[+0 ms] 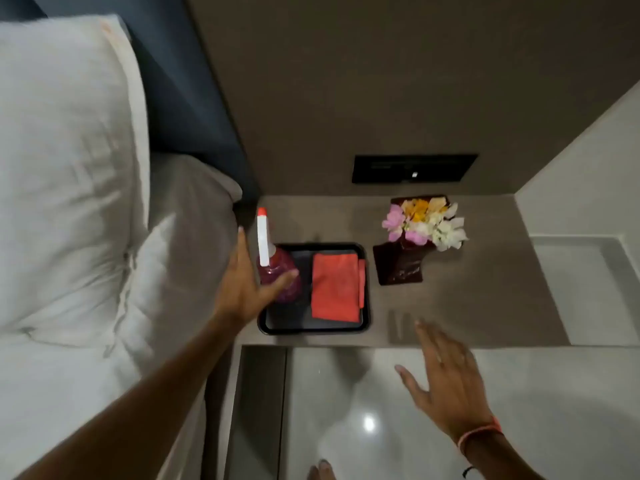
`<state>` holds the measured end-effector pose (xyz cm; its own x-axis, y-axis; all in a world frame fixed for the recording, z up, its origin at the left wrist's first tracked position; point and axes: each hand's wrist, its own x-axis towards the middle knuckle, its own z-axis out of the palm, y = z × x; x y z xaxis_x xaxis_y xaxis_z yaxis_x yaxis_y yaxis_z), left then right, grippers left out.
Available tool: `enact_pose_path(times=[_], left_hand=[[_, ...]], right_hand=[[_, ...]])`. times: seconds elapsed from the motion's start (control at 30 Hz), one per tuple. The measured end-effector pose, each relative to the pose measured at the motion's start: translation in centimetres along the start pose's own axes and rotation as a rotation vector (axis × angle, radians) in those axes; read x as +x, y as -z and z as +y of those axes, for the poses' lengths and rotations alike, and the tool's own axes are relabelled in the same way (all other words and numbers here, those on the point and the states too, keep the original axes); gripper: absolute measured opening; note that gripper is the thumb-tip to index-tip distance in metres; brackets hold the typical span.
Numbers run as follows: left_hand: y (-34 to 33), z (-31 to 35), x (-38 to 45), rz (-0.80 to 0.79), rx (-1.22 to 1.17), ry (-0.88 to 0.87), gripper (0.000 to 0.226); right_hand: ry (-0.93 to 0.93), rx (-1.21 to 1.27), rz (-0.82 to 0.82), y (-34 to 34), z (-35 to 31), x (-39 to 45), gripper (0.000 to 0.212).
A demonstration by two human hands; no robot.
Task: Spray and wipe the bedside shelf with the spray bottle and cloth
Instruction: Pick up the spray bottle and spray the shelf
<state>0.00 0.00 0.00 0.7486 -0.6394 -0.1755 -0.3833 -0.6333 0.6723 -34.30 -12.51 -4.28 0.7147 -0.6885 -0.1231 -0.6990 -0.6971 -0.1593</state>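
Left grip: your left hand [244, 289] is spread wide, clasping nothing; thumb reaches across the front of the spray bottle [278, 275], fingers stretch up along its left side. Touching or just short, can't tell.
Bottle position: stands in the left half of the black tray [366, 289], directly right of your left palm, so you close sideways to the right around the body.
Bottle axis: upright, seen from above; white sprayer head with red tip [262, 211] points away from you toward the wall.
Nearer hand: left, by far; the bottle is well apart from the right one.
Right grip: your right hand [446, 382] is flat and spread, nothing in it, hovering at the shelf's front edge with fingertips over the bare top.
Cloth: folded red cloth [335, 287] lies flat in the tray's right half, up and left of your right hand, long side running away from you; the right hand is the nearer one for it.
Shelf: the bedside shelf [485, 299] is not wiped yet by the look of it; tray sits at its left front.
Watch: flower vase [403, 261] stands just right of the tray, near the cloth's path.
Left side: bed and pillow [65, 168] close beside your left forearm.
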Motion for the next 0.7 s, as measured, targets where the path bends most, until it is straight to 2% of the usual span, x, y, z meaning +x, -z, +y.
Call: enact_pose_path(times=[0.1, 0.2, 0.27, 0.4, 0.47, 0.57, 0.7], left_hand=[[-2.1, 1.6, 3.3, 0.114, -0.168, -0.133, 0.105], [-3.3, 3.4, 4.7, 0.273, -0.224, -0.204, 0.049], [-3.6, 3.9, 4.7, 0.316, -0.241, -0.267, 0.037], [-4.0, 5.2, 3.0, 0.168, -0.076, -0.427, 0.029], [-4.2, 6.3, 0.9, 0.080, 0.053, -0.571, 0.025], [-4.7, 7.7, -2.6, -0.054, 0.264, -0.683, 0.042], [-6.9, 8.6, -5.9, -0.210, 0.548, -0.771, 0.078]], right_hand=[[-0.100, 0.021, 0.005, -1.7, 2.7, 1.5, 0.080], [-0.138, 0.035, 0.046, -1.6, 4.2, 3.0, 0.079], [-0.121, 0.054, 0.071, -1.2, 4.7, 3.9, 0.078], [-0.144, 0.052, 0.100, 0.5, 5.8, 5.2, 0.077], [-0.143, 0.000, 0.085, 1.4, 6.2, 5.2, 0.079], [-0.118, -0.051, 0.061, 2.6, 6.7, 5.1, 0.080], [-0.097, -0.052, 0.049, 3.6, 7.4, 4.2, 0.077]])
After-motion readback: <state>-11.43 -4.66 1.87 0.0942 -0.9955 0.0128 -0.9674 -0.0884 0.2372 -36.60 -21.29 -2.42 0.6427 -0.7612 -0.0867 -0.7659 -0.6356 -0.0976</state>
